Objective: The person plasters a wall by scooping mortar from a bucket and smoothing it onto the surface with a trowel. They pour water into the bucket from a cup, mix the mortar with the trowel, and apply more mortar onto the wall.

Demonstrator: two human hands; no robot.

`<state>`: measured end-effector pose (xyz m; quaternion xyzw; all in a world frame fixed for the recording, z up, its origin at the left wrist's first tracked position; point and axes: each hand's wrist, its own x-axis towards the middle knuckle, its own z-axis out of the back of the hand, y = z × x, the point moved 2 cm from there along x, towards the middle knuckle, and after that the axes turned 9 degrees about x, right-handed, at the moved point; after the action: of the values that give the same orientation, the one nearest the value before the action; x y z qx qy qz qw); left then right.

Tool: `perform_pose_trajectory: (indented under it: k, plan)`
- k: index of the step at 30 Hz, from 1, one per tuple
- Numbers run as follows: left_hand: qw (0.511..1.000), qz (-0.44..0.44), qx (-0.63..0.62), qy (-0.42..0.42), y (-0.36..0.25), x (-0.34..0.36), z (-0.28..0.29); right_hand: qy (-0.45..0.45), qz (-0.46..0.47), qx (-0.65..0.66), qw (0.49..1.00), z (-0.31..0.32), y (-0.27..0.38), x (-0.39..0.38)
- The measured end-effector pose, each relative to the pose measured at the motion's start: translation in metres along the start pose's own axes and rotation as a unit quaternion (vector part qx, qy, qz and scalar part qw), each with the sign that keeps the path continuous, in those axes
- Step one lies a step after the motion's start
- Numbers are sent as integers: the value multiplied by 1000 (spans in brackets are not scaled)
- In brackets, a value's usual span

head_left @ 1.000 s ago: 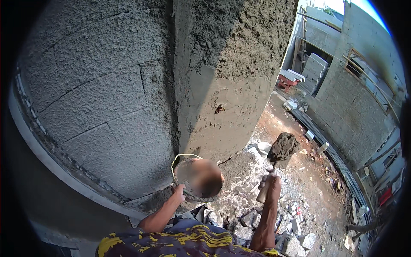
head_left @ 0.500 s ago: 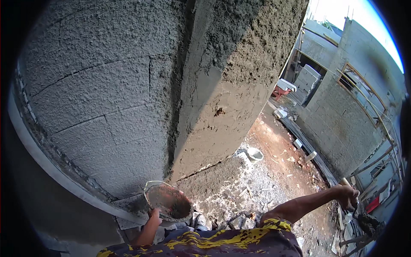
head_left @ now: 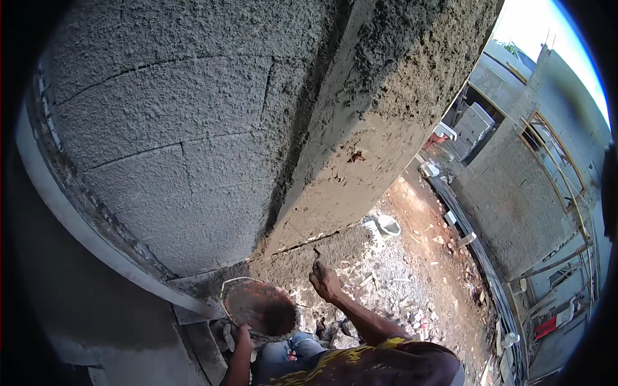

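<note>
In the head view, the left hand [head_left: 243, 334], low and left of centre in the frame, grips the near rim of a round bucket [head_left: 273, 294] with a thin wire handle; whether the bucket rests on the ground or hangs from that grip, I cannot tell, and its inside is too dark to show how much it holds. If it has little under it, one hand on one side of the rim could let it tip, most likely through slippery fingers or an uneven footing. The right hand [head_left: 324, 283], just below the middle of the frame, is curled around what looks like a trowel [head_left: 317, 253], seen as a thin dark piece above the fist; its blade seems turned edge-on, so any load on it cannot be judged. A loaded blade held at that angle could shed its load onto the ground. The pillar [head_left: 347, 186], at upper centre, has a ragged hole [head_left: 356, 156] in its smoother part, and a careless scrape might break that edge further. Loose rubble [head_left: 344, 338] at lower centre, near the knees [head_left: 299, 347], could roll underfoot and upset the person's balance.
</note>
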<state>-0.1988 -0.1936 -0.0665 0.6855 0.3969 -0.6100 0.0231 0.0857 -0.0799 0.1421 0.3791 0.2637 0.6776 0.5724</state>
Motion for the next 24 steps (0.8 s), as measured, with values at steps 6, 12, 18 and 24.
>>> perform_pose_trajectory:
  k: [6, 12, 18, 24]
  plan:
    - [886, -360, 282, 79, -61, -87, -63, 286, -94, -226, 927, -5, -23, -69]
    - [761, -501, 350, 218, -116, -141, -160, 222, 63, -288, 930, -20, 16, -46]
    - [712, -557, 364, 223, -118, -184, -190, 55, -56, -302, 950, 72, 39, 20]
    - [633, -587, 428, 267, -119, -214, -207, 158, -263, 67, 949, 69, -29, -26]
